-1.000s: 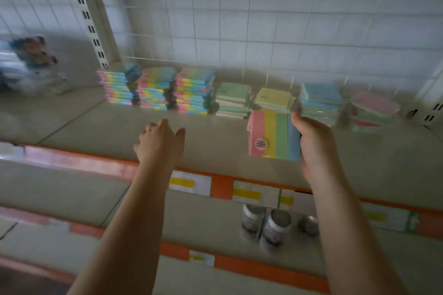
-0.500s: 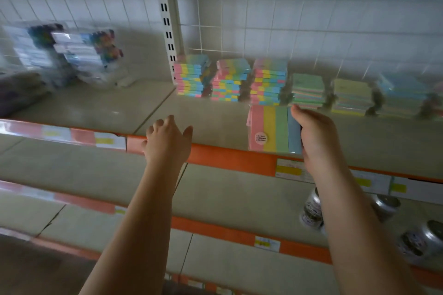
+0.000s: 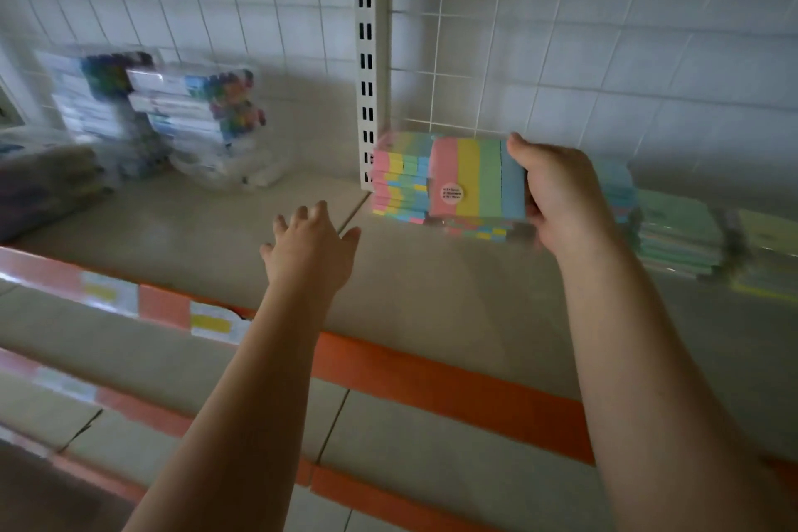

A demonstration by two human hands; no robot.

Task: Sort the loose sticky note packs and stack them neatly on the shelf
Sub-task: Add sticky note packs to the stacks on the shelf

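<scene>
My right hand (image 3: 561,194) grips a sticky note pack (image 3: 475,177) striped pink, yellow, green and blue, with a round sticker on its face. I hold it upright just above and in front of the multicoloured stacks (image 3: 399,179) at the back of the shelf (image 3: 432,285). It hides most of the second stack. My left hand (image 3: 308,248) hovers over the shelf to the left, fingers spread, holding nothing. Stacks of green packs (image 3: 678,235) and yellow packs (image 3: 766,255) sit further right.
A slotted white upright (image 3: 367,69) rises against the tiled wall just left of the stacks. Clear bags of marker sets (image 3: 190,117) lie on the left shelf section. An orange price rail (image 3: 432,376) edges the shelf front; lower shelves lie below.
My view has swung left. My right hand has carried the striped pack back and left, from the shelf's front up against the multicoloured stacks. My left hand moved forward with fingers spread.
</scene>
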